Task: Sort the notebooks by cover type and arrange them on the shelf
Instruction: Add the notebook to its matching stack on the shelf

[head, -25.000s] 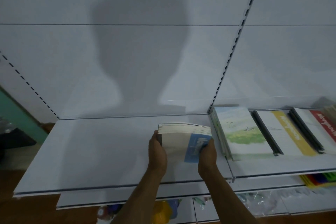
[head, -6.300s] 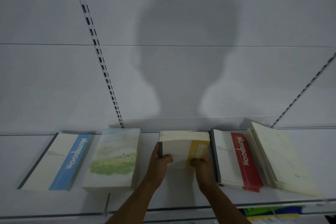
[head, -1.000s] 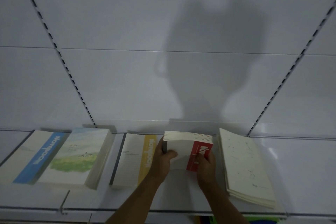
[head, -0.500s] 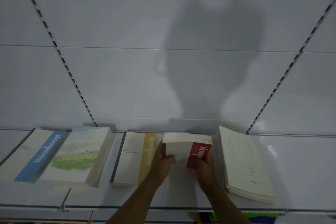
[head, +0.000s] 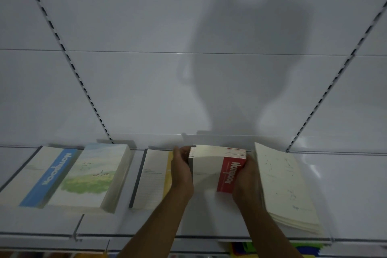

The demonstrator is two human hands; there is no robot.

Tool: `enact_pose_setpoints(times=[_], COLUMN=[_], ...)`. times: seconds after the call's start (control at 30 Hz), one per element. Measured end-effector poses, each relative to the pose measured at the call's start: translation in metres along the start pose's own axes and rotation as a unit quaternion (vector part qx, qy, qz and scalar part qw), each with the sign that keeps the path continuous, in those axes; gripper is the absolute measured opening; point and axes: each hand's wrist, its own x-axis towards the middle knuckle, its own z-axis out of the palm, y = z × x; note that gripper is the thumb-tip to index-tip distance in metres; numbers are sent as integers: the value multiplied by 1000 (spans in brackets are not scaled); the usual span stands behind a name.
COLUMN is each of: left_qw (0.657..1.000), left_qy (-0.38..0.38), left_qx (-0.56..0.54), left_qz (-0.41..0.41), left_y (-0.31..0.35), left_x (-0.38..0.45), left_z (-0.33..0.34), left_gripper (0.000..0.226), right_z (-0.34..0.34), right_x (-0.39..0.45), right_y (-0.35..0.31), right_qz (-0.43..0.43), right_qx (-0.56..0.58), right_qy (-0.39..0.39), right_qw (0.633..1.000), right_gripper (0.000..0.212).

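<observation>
Both hands are on the red stack [head: 217, 165], a pile of notebooks with a red band down the right of the cover and a dark spine on the left. The left hand [head: 181, 174] grips its spine side, fingers curled over the far left corner. The right hand [head: 246, 178] grips the red-band side, fingers tucked under or behind the edge where I cannot see them. The stack's far end is tipped up a little, page edges showing along the top, while its near end is down towards the shelf [head: 345, 195]; whether it touches the shelf there I cannot tell.

Just left of the left hand, partly behind it, lies the yellow stack [head: 152, 176], flat, its yellow band mostly hidden by the hand. Further left sits the landscape stack [head: 92, 176], thick, with a green field and pale sky on the cover. Beyond that, furthest from the left hand, is the blue stack [head: 41, 176], flat, its blue band running along the cover.

Just right of the right hand, close against it, is the cream stack [head: 287, 186], pale covers with faint small marks, slightly fanned at its near end.

On the white back panel [head: 125, 69] above the hands falls the person's shadow [head: 247, 58]. Below the shelf's front edge, near the right forearm, some coloured items [head: 303, 247] peep out, too cut off to identify
</observation>
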Motion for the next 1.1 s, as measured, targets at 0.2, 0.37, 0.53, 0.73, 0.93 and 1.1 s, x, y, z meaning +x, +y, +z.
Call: enact_pose_setpoints(times=[0.2,0.37,0.53,0.73,0.93,1.1], left_qw=[998,998,997,997,996,985], left_qy=[-10,12,14,6,37,137], left_qx=[20,22,36,47,68,47], left_qz=[-51,-50,-71,-56,-34,-92], left_y=[-3,-6,-6,-15,-19,4], left_x=[5,-4,-12,-9,-14,-2], left_z=[4,5,10,4,5,31], left_gripper=[45,45,48,57,43,55], right_z=[0,0,-8,-7,-12,1], right_x=[1,-5,-3,-4,-13,-2], right_y=[1,17,18,21,24,-25], right_qz=[23,60,-21,18,34,-4], right_qx=[-43,-19,-81,-37,-46,-187], right_qy=[-3,43,53,63,35,38], right_qw=[999,997,995,997,998,982], right_gripper=[53,46,36,37,46,62])
